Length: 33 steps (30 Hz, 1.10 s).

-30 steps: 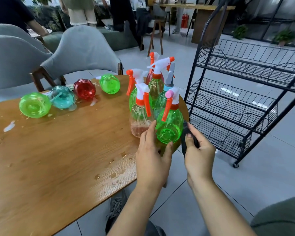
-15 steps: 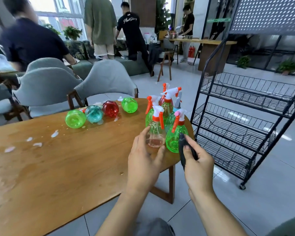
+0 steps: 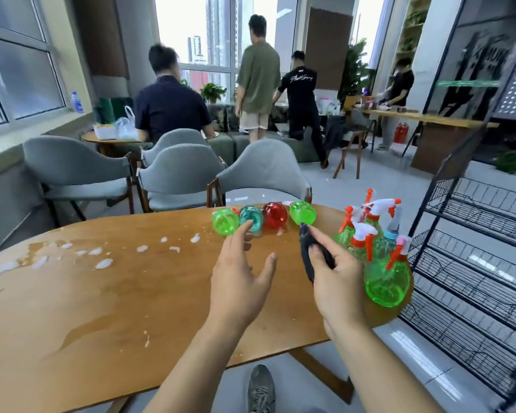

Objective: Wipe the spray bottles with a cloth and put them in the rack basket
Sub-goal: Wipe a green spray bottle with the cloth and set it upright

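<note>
Left hand (image 3: 239,281): fingers spread, holds nothing.
Right hand (image 3: 337,281): grips dark cloth (image 3: 307,257).
Table (image 3: 102,308): wet wood (white flecks); spray bottles (image 3: 388,278) at right edge.
Room: black wire rack (image 3: 474,263) beside the table.

Both forearms bare, no sleeves in view; hands ungloved; grey laced sneaker (image 3: 261,389) below table edge.

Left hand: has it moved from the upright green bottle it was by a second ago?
Yes. The left hand now reaches left toward the lying bottles, away from the upright green bottle.

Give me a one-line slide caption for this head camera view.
Left hand open above the wet wooden table, right hand gripping a dark cloth beside upright spray bottles.
</note>
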### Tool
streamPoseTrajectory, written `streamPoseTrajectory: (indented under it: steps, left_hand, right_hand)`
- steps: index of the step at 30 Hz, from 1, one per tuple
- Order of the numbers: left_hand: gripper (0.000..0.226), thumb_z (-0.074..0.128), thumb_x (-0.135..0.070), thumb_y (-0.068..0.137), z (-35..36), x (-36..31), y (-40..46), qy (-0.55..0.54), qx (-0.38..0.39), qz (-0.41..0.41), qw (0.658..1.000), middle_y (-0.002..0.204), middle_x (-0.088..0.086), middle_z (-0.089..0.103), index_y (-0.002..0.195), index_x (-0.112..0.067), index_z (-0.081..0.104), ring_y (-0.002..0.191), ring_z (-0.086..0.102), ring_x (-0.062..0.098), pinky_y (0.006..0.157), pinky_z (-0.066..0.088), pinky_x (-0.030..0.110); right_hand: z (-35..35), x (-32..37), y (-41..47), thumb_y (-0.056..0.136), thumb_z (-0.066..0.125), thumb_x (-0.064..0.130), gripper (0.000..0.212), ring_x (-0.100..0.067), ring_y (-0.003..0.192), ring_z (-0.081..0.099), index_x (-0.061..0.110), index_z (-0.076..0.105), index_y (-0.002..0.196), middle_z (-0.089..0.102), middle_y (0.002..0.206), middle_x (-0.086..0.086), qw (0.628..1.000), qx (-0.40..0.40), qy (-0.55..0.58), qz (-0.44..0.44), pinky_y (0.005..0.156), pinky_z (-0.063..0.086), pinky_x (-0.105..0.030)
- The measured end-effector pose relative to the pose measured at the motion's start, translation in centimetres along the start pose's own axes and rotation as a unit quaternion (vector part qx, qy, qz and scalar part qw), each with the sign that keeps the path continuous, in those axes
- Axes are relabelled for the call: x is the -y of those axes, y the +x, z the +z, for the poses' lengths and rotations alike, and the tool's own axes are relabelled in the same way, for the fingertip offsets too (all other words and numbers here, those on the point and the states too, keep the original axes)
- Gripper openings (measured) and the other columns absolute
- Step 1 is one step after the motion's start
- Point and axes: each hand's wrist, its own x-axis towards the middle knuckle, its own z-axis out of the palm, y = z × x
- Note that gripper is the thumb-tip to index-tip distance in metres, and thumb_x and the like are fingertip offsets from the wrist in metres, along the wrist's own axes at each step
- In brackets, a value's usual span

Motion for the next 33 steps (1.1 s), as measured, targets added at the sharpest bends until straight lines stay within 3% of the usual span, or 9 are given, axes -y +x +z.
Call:
streamPoseTrajectory:
  steps: [3,9,14,17,22,28,33]
  left_hand:
    - [0.072,0.077,-0.038,0.096,-1.6,2.9,1.9,0.033,-0.006,-0.008,0.999,0.132,-0.014,0.056,0.158,-0.035,0.04,0.119,0.057,0.005,0.092,0.06,0.043]
    - [0.077,0.077,-0.04,0.094,-1.9,10.2,8.1,0.102,0.002,-0.039,0.994,0.136,-0.009,0.055,0.159,-0.033,0.038,0.119,0.056,0.008,0.095,0.059,0.046]
    - [0.082,0.08,-0.048,0.092,1.6,15.3,14.6,0.16,0.042,-0.042,0.985,0.153,-0.001,0.044,0.16,-0.036,0.036,0.137,0.052,0.022,0.108,0.053,0.044]
    - [0.087,0.083,-0.054,0.087,4.7,17.5,17.9,0.188,0.072,-0.049,0.978,0.159,0.003,0.037,0.159,-0.044,0.036,0.146,0.043,0.027,0.113,0.049,0.051]
    - [0.098,0.088,-0.06,0.078,8.7,20.3,20.9,0.244,0.104,-0.072,0.962,0.166,0.008,0.026,0.159,-0.05,0.032,0.153,0.031,0.033,0.113,0.047,0.056]
    - [0.09,0.091,-0.04,0.081,8.8,21.5,21.4,0.239,0.056,-0.062,0.967,0.155,0.009,0.047,0.155,-0.041,0.04,0.131,0.058,0.034,0.099,0.057,0.044]
    - [0.092,0.092,-0.036,0.076,5.2,19.3,20.4,0.221,0.013,-0.028,0.975,0.149,0.004,0.053,0.155,-0.034,0.044,0.126,0.059,0.032,0.096,0.053,0.042]
  right_hand:
    - [2.7,-0.2,1.0,0.106,0.061,0.011,0.045,0.011,0.114,0.065,0.054,0.071,0.112,0.073,0.114,0.033,1.0,0.02,0.009,0.002,0.106,0.052,-0.026]
    - [7.3,-4.6,4.8,0.105,0.06,0.005,0.041,0.01,0.115,0.065,0.04,0.076,0.12,0.074,0.114,0.03,0.999,0.05,0.013,0.017,0.1,0.046,-0.018]
    - [10.0,-10.2,8.2,0.103,0.061,0.003,0.04,0.005,0.115,0.067,0.036,0.078,0.119,0.076,0.115,0.025,0.998,0.045,0.012,0.036,0.1,0.047,-0.02]
    - [11.4,-13.2,9.9,0.103,0.06,0.003,0.04,0.004,0.115,0.068,0.036,0.078,0.118,0.076,0.115,0.024,0.998,0.046,0.013,0.046,0.1,0.047,-0.021]
    - [12.3,-16.6,11.5,0.103,0.06,0.001,0.043,0.005,0.114,0.068,0.037,0.077,0.117,0.076,0.113,0.024,0.998,0.036,0.014,0.049,0.1,0.048,-0.021]
    - [11.6,-17.2,11.6,0.103,0.059,-0.003,0.049,0.004,0.114,0.069,0.042,0.075,0.111,0.077,0.111,0.025,0.998,0.02,0.032,0.059,0.102,0.047,-0.021]
    - [10.8,-14.5,10.5,0.103,0.059,-0.001,0.048,0.009,0.113,0.067,0.043,0.075,0.111,0.075,0.111,0.03,0.997,0.024,0.034,0.059,0.098,0.047,-0.014]
